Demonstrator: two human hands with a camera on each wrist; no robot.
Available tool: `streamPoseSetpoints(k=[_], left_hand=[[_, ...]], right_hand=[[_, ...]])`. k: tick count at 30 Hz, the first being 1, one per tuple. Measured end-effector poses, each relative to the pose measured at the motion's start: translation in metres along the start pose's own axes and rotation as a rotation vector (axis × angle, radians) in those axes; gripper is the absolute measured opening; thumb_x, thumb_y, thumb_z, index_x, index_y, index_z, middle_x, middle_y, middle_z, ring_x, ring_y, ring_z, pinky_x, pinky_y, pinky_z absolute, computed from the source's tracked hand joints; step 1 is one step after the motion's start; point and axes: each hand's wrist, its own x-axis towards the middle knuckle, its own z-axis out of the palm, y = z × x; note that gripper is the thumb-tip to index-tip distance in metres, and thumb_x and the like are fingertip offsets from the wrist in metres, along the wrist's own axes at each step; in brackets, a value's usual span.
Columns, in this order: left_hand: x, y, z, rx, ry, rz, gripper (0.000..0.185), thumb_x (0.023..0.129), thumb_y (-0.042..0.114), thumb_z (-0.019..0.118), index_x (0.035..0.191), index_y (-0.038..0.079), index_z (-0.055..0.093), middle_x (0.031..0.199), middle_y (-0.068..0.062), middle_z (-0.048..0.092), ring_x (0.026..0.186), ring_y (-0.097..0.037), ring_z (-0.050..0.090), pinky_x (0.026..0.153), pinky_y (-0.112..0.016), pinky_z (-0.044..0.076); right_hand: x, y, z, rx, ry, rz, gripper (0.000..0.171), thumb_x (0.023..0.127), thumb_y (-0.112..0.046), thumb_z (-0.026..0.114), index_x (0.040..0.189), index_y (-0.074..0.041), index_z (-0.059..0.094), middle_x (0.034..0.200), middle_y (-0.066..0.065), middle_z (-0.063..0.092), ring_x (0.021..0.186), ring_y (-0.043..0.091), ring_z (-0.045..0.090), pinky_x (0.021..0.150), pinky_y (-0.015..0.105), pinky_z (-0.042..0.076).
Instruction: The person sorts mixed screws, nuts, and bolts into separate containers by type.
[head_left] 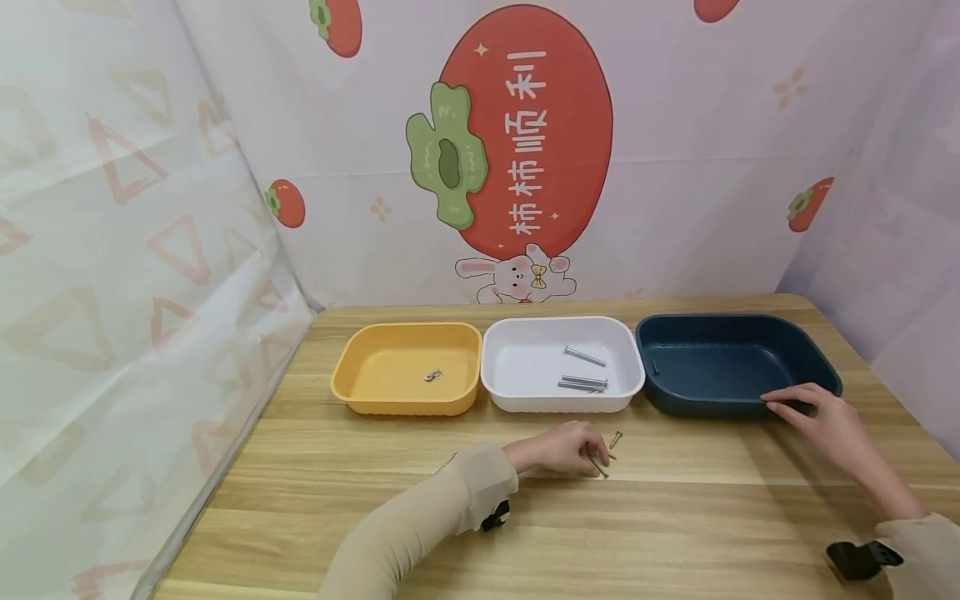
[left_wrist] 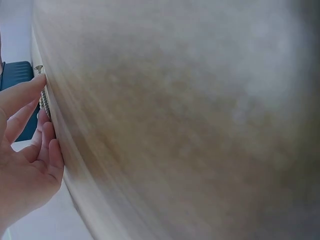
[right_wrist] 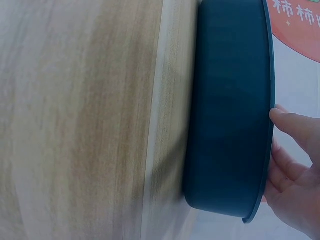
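My left hand [head_left: 566, 448] is low over the table, its thumb and fingertips pinching a brass-coloured screw [head_left: 598, 467]. Beside the fingertips lie another screw [head_left: 617, 439] and a third [head_left: 612, 456], partly covered by the hand. In the left wrist view, a threaded screw [left_wrist: 44, 104] shows between the thumb and fingers of the left hand [left_wrist: 30, 150]. On the right, my right hand [head_left: 821, 417] holds the front rim of a dark blue bin [head_left: 697, 407] between thumb and fingers. The right wrist view has the thumb on the rim, with the other fingers partly hidden behind it.
A yellow bin [head_left: 408, 408] with small nuts [head_left: 432, 375] stands at the left. Next to it, a white bin [head_left: 525, 402] holds several long bolts [head_left: 585, 357]. One small dark screw [head_left: 656, 367] lies inside the blue bin. Patterned cloth hangs behind the wooden table [head_left: 675, 533].
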Motion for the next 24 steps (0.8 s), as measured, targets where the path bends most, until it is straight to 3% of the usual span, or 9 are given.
streamPoseSetpoints(k=[17, 24], left_hand=[[-0.0024, 0.0012, 0.0025, 0.088, 0.004, -0.038, 0.007, 0.076, 0.022, 0.069, 0.081, 0.018, 0.065, 0.076, 0.013, 0.051, 0.075, 0.002, 0.037, 0.072, -0.011, 0.028], [-0.0016, 0.0016, 0.0021, 0.058, -0.012, -0.076, 0.008, 0.076, 0.022, 0.069, 0.081, 0.017, 0.066, 0.078, 0.012, 0.047, 0.075, 0.002, 0.037, 0.071, -0.011, 0.028]], right_hand=[[-0.0015, -0.0002, -0.0007, -0.007, -0.006, -0.009, 0.011, 0.078, -0.001, 0.064, 0.088, 0.001, 0.064, 0.091, -0.035, 0.039, 0.085, -0.023, 0.032, 0.062, 0.005, 0.032], [-0.0010, 0.0002, -0.0009, -0.009, -0.007, -0.005, 0.011, 0.077, -0.001, 0.064, 0.088, 0.000, 0.065, 0.091, -0.034, 0.040, 0.085, -0.023, 0.032, 0.062, 0.005, 0.031]])
